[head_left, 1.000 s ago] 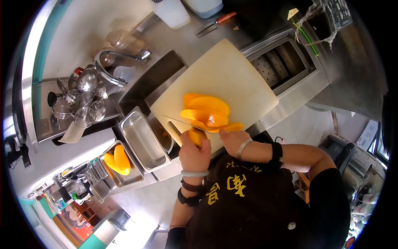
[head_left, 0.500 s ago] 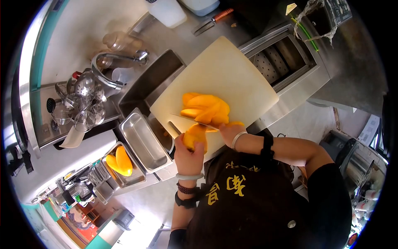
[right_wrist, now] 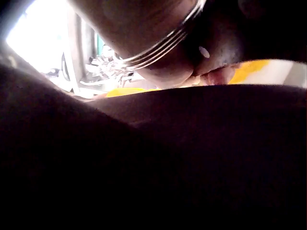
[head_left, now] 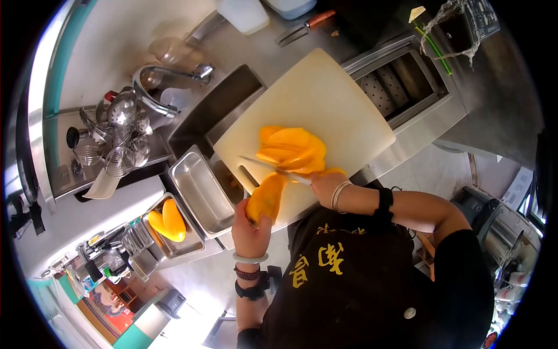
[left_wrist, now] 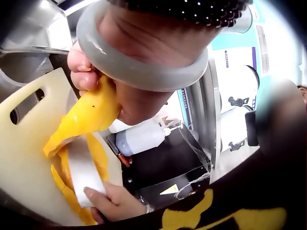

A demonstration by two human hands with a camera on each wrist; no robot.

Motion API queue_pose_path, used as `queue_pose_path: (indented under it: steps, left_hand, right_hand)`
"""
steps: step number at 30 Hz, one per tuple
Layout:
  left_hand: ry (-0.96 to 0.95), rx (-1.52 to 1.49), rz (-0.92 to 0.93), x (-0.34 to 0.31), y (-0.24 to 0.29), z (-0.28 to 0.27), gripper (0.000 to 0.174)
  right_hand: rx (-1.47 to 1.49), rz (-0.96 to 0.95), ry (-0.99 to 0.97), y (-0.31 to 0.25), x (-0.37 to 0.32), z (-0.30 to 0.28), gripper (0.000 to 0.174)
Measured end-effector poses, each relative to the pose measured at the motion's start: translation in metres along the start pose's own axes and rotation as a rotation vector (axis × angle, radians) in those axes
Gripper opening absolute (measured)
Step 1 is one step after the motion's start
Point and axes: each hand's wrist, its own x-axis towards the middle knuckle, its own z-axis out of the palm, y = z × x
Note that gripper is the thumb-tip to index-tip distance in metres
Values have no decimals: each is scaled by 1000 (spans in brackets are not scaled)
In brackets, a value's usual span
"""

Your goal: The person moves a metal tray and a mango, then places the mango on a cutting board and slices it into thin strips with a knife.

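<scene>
My left hand (head_left: 251, 237) grips one end of a peeled mango (head_left: 266, 200) and holds it tilted at the near left edge of the white cutting board (head_left: 334, 87). In the left wrist view, the mango (left_wrist: 91, 110) slants down from the fingers and overlaps the knife blade (left_wrist: 84, 165). My right hand (head_left: 328, 187) grips the knife (head_left: 278, 170), which points left across the board. Beside the blade lies a pile of orange mango slices (head_left: 293, 144). Dark cloth covers most of the right wrist view.
The board bridges the sink (head_left: 215, 102). An empty steel pan (head_left: 203, 192) stands left of it, then a tray (head_left: 197, 247) holding yellow mangoes (head_left: 168, 221). A carving fork (head_left: 305, 28) lies behind the board. Ladles and whisks (head_left: 121, 139) crowd the far left.
The left hand has drawn the mango down and left, away from the slices, showing more of it. The right hand has stayed near the slices, with the knife blade now more exposed.
</scene>
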Motion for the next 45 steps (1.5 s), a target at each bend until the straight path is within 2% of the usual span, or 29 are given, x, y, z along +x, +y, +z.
queue_pose_path:
  steps: [3,5,8,9,11,16,18,20,30,32,33,37,41,44,45]
  left_hand:
    - [30,16,-27,-1,0,7,36]
    - [153,10,-17,-1,2,12,37]
    - [241,-57,-27,0,10,23,37]
    - [240,-57,-27,1,15,26,37]
    - [150,-42,-55,1,26,29,38]
    - [110,-97,-130,-3,36,35,40]
    - [187,-80,-3,-1,30,39,39]
    - [189,-86,-5,1,28,40,38]
    - [202,-99,-4,5,28,44,35]
    - [194,-133,-16,5,34,46,37]
    - [184,-163,-28,5,37,45,38]
    - [195,-101,28,9,40,48,37]
    - [242,-145,-38,16,13,37,33]
    - [156,-524,-346,15,-5,22,28]
    - [156,-524,-344,15,-7,16,28]
  right_hand:
    - [17,-41,25,-13,-18,-12,21]
    - [89,-163,155,-18,-28,-11,20]
    - [66,-165,151,-27,-42,-14,21]
    - [66,-165,151,-30,-45,-20,21]
    - [87,-100,-5,-37,-51,-31,21]
    - [121,-69,-12,-34,-59,-35,26]
    - [124,-56,-9,-34,-60,-28,27]
    - [133,-94,-38,-35,-59,-21,26]
    - [92,-37,-7,-34,-49,-17,20]
    - [121,140,-72,-25,-34,-7,20]
    - [113,164,-140,-12,-28,-8,19]
    - [96,141,-177,-3,-30,-8,18]
    - [83,80,-139,0,-27,-13,19]
    - [123,83,-119,-3,-30,-26,20]
    - [123,83,-117,-2,-31,-23,20]
